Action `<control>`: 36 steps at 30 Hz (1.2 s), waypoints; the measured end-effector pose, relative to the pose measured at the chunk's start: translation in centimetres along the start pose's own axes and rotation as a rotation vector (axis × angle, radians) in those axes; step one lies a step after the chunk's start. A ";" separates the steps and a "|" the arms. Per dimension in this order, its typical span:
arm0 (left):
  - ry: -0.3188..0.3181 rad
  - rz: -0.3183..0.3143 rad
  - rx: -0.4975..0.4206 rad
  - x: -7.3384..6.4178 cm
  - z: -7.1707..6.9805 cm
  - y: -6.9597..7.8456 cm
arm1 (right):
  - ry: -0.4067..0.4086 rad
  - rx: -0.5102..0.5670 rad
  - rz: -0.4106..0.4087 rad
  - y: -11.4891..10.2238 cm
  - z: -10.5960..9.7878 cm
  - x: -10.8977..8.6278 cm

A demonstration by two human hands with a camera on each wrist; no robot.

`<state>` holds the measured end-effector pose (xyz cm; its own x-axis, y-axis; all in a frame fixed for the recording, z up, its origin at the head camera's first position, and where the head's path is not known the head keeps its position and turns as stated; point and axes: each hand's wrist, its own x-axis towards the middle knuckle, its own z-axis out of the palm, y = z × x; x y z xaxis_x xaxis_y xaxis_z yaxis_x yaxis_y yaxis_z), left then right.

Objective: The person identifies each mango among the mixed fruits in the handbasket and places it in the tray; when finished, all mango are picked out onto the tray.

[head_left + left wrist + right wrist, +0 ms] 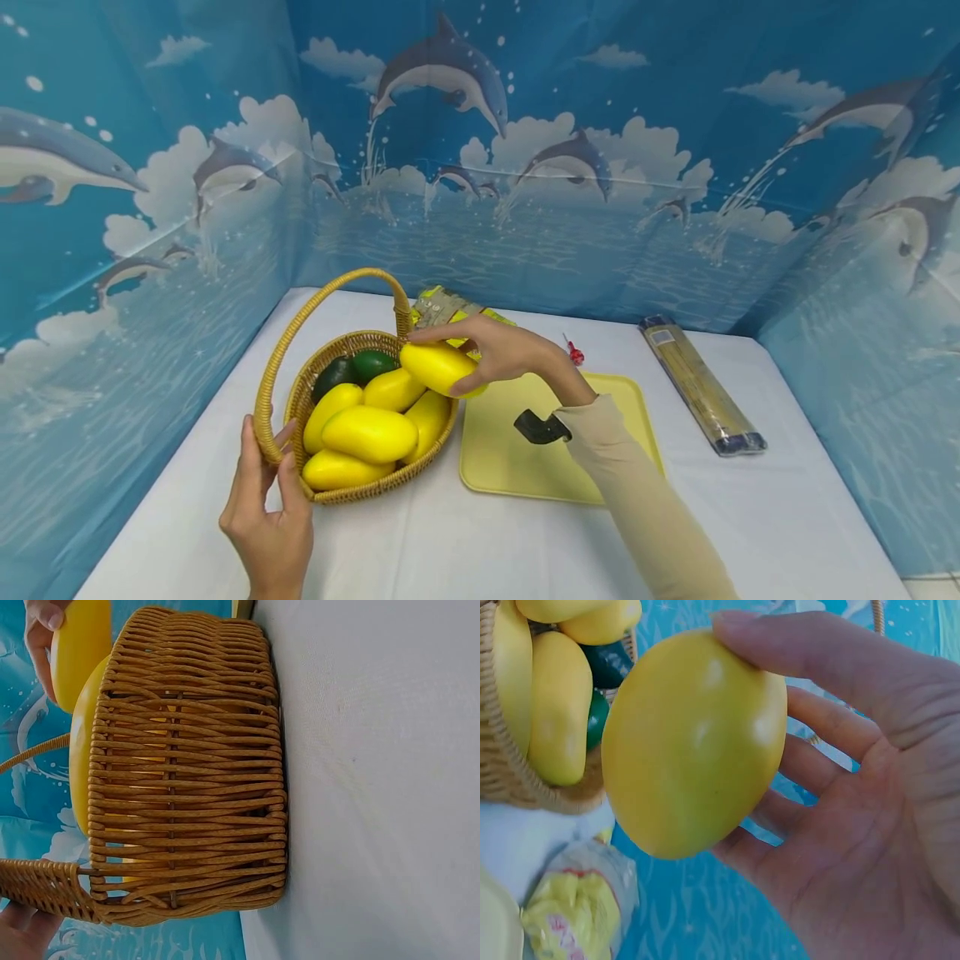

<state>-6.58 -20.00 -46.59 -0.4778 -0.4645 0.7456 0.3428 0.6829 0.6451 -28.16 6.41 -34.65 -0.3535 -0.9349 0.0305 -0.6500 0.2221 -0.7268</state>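
Note:
My right hand (506,346) grips a yellow mango (438,367) between thumb and fingers, above the back right rim of a wicker basket (367,493). Seen from the right wrist, the mango (694,750) is smooth and whole, with the thumb across one end. My left hand (268,517) holds the near end of the basket's arched handle (288,333), fingers on one side and thumb on the other. Inside the basket lie several more yellow mangoes (371,434) and two dark green fruits (373,365) at the back. The left wrist view shows the basket's woven side (187,780) resting on the white cloth.
A pale yellow tray (495,475) lies right of the basket, under my right forearm. Behind are a yellow and clear plastic packet (442,308) and a small red-wrapped sweet (575,354). Farther right lies a long clear-wrapped packet (697,383). Dolphin-printed sheets (570,242) wall the table.

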 end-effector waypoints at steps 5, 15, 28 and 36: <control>0.003 -0.006 0.010 0.0 0.0 0.1 | 0.062 0.007 0.014 0.5 -0.3 -2.4; 0.009 -0.003 0.000 -0.1 -0.1 0.4 | 0.224 0.044 0.054 2.9 0.0 -6.4; 0.003 -0.001 -0.010 0.0 0.0 0.4 | 0.261 0.094 0.187 8.1 2.1 -8.0; 0.004 -0.008 0.001 0.1 -0.2 0.6 | 0.241 0.080 0.264 9.6 2.8 -7.9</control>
<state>-6.27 -19.69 -46.10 -0.4771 -0.4726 0.7410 0.3380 0.6796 0.6511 -29.70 15.11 -43.80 -0.6567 -0.7540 -0.0112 -0.4638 0.4156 -0.7824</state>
